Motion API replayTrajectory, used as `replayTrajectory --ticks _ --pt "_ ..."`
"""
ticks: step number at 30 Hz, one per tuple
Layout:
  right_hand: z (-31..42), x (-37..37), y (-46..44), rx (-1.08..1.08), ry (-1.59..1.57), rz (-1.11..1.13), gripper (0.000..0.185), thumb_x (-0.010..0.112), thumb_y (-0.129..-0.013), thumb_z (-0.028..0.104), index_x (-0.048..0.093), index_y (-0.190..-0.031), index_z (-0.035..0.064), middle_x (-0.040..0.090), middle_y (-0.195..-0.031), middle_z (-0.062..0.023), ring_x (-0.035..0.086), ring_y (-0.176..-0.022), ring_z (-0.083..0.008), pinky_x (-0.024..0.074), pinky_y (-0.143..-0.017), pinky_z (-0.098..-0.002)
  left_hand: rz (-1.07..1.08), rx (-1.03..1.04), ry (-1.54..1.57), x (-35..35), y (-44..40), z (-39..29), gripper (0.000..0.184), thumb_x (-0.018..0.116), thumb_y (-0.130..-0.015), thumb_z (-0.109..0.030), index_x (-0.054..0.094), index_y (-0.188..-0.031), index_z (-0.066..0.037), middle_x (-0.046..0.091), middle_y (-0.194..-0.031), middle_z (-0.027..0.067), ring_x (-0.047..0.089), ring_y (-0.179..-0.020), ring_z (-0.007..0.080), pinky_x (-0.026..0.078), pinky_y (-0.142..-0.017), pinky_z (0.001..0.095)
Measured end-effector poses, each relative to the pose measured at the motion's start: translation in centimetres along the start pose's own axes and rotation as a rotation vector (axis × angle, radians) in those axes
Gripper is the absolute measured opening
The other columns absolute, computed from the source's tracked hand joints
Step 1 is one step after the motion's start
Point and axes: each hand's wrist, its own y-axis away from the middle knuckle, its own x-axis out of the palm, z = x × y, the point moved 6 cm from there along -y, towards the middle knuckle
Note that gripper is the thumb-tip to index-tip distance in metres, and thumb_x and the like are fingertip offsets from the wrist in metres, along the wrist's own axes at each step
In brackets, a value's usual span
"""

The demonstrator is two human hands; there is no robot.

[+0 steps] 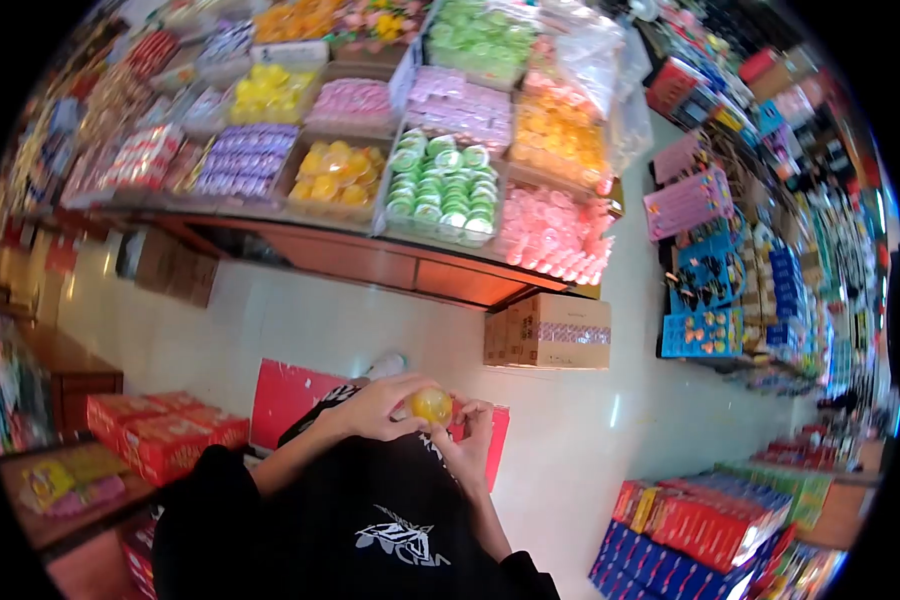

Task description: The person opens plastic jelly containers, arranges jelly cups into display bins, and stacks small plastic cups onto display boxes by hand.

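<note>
Close to my chest, both hands meet around a round, shiny yellow translucent ball. My left hand grips it from the left, fingers curled over its top and side. On the other side, my right hand has its thumb and fingers pinched at the ball's lower right edge. What exactly the right fingertips hold there is too small to make out. Similar yellow round pieces lie in a clear bin on the display counter ahead.
The counter carries bins of green lidded cups, pink pieces and purple packets. A cardboard box stands at its foot. Red boxes are at my left, red and blue boxes at lower right. Stocked shelves line the right side.
</note>
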Motion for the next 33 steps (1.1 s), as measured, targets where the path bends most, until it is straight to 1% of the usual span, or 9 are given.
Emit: replayTrajectory --ticks 3,6,10,12,18,23,24,27,33 --pt "0.8 0.6 -0.7 -0.01 0.049 0.13 0.048 0.077 -0.071 0.001 0.04 -0.102 0.0051 0.062 -0.113 -0.0144 0.047 -0.077 -0.0109 0.045 -0.072 -0.0256 -0.134 0.0 -0.006 1.2 1.6 2.2 0.057 0.073 -0.078 -0.022 0.052 -0.126 0.0 0.058 -0.117 0.0181 0.059 -0.106 0.0346 0.048 -0.091 0.0383" --pt "-0.3 0.9 -0.5 0.023 0.055 0.196 0.048 0.075 -0.072 -0.001 0.04 -0.103 0.0051 0.06 -0.117 -0.0149 0.046 -0.079 -0.0115 0.045 -0.075 -0.0264 -0.125 0.0 -0.057 1.0 2.0 2.7 0.058 0.073 -0.077 -0.025 0.052 -0.125 0.001 0.059 -0.116 0.0188 0.059 -0.105 0.0353 0.048 -0.091 0.0387" --pt "-0.3 2.8 -0.9 0.091 0.019 0.15 0.047 0.074 -0.073 -0.001 0.04 -0.104 0.0049 0.057 -0.12 -0.0143 0.045 -0.08 -0.0118 0.044 -0.075 -0.0261 -0.152 0.06 -0.054 -1.0 1.9 3.0 0.054 0.075 -0.078 -0.031 0.056 -0.119 -0.002 0.06 -0.108 0.0173 0.061 -0.098 0.0371 0.05 -0.084 0.0407" --pt "-0.6 4.3 -1.2 0.133 0.035 0.126 0.046 0.073 -0.073 0.0 0.04 -0.104 0.0049 0.056 -0.12 -0.0139 0.044 -0.079 -0.0115 0.0437 -0.074 -0.026 -0.133 0.052 -0.038 -2.6 2.1 3.3 0.054 0.075 -0.077 -0.031 0.056 -0.119 -0.002 0.06 -0.109 0.0173 0.061 -0.098 0.0369 0.05 -0.084 0.0406" --pt "-0.9 11.2 -3.6 0.059 0.091 0.099 0.044 0.072 -0.075 0.0 0.04 -0.105 0.0051 0.056 -0.121 -0.0146 0.043 -0.079 -0.0105 0.0433 -0.073 -0.0257 -0.153 0.064 -0.032 -9.6 3.8 5.2 0.053 0.073 -0.077 -0.022 0.055 -0.121 0.0 0.06 -0.112 0.0173 0.061 -0.101 0.0351 0.049 -0.088 0.0387" --pt "-1.1 17.8 -5.7 0.059 -0.061 0.102 0.043 0.071 -0.076 -0.002 0.04 -0.106 0.005 0.056 -0.12 -0.0151 0.042 -0.08 -0.0103 0.0424 -0.074 -0.0252 -0.158 0.026 -0.052 -15.4 6.0 7.9 0.053 0.073 -0.076 -0.02 0.055 -0.122 0.0 0.06 -0.111 0.0175 0.06 -0.101 0.036 0.049 -0.088 0.0393" --pt "-1.3 19.2 -6.4 0.059 -0.106 0.11 0.043 0.07 -0.076 -0.002 0.04 -0.106 0.0049 0.056 -0.12 -0.0152 0.042 -0.08 -0.0103 0.0422 -0.075 -0.0251 -0.168 0.015 -0.05 -16.9 6.5 7.9 0.053 0.073 -0.076 -0.019 0.055 -0.122 0.0 0.06 -0.111 0.0175 0.06 -0.101 0.0363 0.049 -0.088 0.0395" --pt "-2.3 23.3 -7.3 0.052 -0.067 0.205 0.044 0.065 -0.078 -0.007 0.038 -0.109 0.0081 0.053 -0.126 -0.0154 0.041 -0.079 -0.0093 0.0402 -0.077 -0.0237 -0.23 -0.028 -0.043 -19.8 8.5 9.8 0.052 0.073 -0.076 -0.018 0.055 -0.121 0.0 0.061 -0.109 0.0178 0.06 -0.101 0.0367 0.049 -0.089 0.0396" --pt "-1.9 29.2 -9.2 0.045 0.052 0.332 0.043 0.067 -0.078 -0.004 0.036 -0.105 0.0088 0.056 -0.121 -0.0129 0.04 -0.081 -0.0096 0.0396 -0.076 -0.0249 -0.364 -0.142 -0.023 -23.8 12.1 12.3 0.049 0.072 -0.076 -0.017 0.056 -0.119 0.001 0.062 -0.11 0.0186 0.06 -0.101 0.0365 0.048 -0.089 0.0402"
